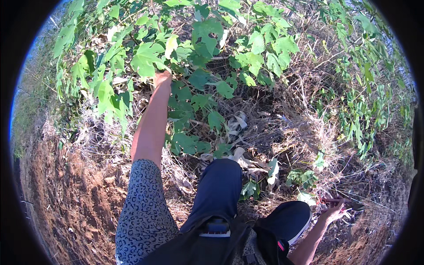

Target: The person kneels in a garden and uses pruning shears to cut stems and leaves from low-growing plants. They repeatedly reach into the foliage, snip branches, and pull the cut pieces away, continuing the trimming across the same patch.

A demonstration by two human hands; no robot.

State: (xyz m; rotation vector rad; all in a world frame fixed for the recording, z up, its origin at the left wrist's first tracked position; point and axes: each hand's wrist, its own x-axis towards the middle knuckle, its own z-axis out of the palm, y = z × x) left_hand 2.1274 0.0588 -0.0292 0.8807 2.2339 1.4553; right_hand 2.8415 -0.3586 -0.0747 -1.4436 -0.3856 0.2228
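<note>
My left hand [163, 78] reaches up into a leafy green shrub [207, 33]. A broad lobed leaf [147, 58] hangs at the wrist, and leaves hide my fingers, so their grip does not show. Low on the right, my right hand [334, 213] is close to the ground among dry grass stems. Beside its fingers lies a dark, narrow object [356, 206], too small and shaded to name. Whether the right fingers close around it cannot be made out.
My bent knee in dark trousers [220, 182] is in front of the shrub's base. Dry grass [298, 132] and withered leaves [237, 122] tangle beneath the foliage. Reddish-brown soil [79, 198] spreads on the left. More leafy stems [361, 99] hang on the right.
</note>
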